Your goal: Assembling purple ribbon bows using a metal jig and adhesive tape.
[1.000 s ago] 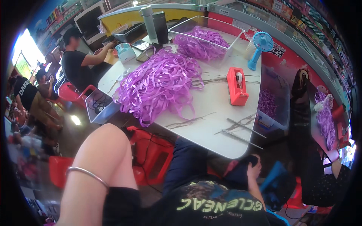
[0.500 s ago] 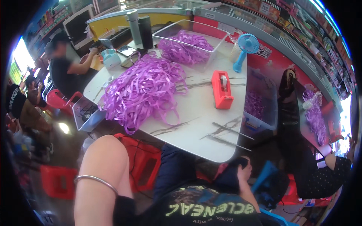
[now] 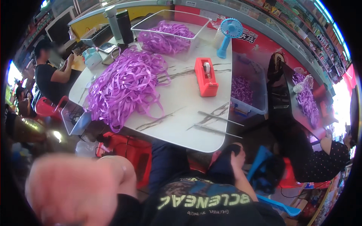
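A white marbled table [image 3: 177, 116] stands beside a yellow-and-red counter [image 3: 81, 29], near a red plastic stool [image 3: 130, 144].

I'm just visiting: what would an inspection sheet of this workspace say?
Surface: white table with dark veins.
Job's things: loose purple ribbon pile; more purple ribbon inside clear bin.
Clutter: red tape dispenser, blue fan, two bottles; two metal rods overhang the table's edge.
Hands: left hand close to camera, blurred; right hand below the table's edge; both grips unclear.
Cables: dark cable-like tangle in small bin, table's left.
Surroundings: red chair, seated person in dark clothes, crowded shelves.
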Motion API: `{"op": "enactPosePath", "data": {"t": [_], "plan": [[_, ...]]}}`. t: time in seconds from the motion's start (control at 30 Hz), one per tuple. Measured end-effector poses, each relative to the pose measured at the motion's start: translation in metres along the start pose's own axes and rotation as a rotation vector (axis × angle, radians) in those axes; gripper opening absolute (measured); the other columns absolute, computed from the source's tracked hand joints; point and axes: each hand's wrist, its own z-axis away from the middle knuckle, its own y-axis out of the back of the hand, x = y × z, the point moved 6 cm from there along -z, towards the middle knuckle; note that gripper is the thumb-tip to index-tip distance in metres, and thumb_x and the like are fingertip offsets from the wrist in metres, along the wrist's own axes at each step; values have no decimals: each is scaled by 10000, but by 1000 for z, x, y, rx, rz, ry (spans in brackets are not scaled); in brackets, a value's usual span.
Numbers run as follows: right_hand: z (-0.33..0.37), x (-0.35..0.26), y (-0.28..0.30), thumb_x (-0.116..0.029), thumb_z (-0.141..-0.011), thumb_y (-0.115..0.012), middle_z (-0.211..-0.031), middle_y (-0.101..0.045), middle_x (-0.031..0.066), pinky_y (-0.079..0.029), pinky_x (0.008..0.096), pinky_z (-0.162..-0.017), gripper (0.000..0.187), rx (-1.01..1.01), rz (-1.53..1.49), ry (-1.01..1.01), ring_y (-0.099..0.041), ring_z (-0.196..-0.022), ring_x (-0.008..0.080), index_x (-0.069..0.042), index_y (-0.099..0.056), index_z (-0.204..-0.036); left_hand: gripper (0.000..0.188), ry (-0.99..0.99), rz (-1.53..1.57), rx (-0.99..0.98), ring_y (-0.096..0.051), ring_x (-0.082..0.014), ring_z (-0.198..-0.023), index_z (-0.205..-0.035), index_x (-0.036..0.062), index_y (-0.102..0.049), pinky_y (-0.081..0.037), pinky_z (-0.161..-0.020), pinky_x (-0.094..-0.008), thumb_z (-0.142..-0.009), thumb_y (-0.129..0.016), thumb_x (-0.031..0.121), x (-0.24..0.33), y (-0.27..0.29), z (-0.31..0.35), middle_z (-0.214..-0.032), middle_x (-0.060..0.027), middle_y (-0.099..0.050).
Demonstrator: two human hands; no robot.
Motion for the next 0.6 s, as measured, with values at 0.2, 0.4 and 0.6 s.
{"op": "enactPosePath", "data": {"t": [0.2,0.4,0.6], "plan": [[2,-1,6,-393,-758,-582,-1336,-326,159,-374,463,-928,666,-10,-8,-50,-416,-1132,396,-192,-296,-1325,172,755,-903,-1058,-548,-251,-844,-884,-8,-591,-428,-764,-350,-777,-569,125,-90,62,127,-900,-118,-576],[2,-3,4,-391,-758,-582,-1335,-327,153,-375,464,-926,663,-10,-11,-44,-411,-1138,391,-192,-299,-1324,217,932,-996,-1595,-507,-275,-950,-880,44,-611,-387,-833,-369,-684,-656,124,-68,105,194,-954,-95,-537],[5,-9,9,-386,-759,-585,-1332,-332,152,-377,463,-924,662,-17,-22,-44,-411,-1136,393,-192,-299,-1323,171,936,-949,-1553,-500,-281,-959,-826,53,-581,-374,-857,-388,-685,-629,137,-57,101,214,-959,-91,-534]]}}
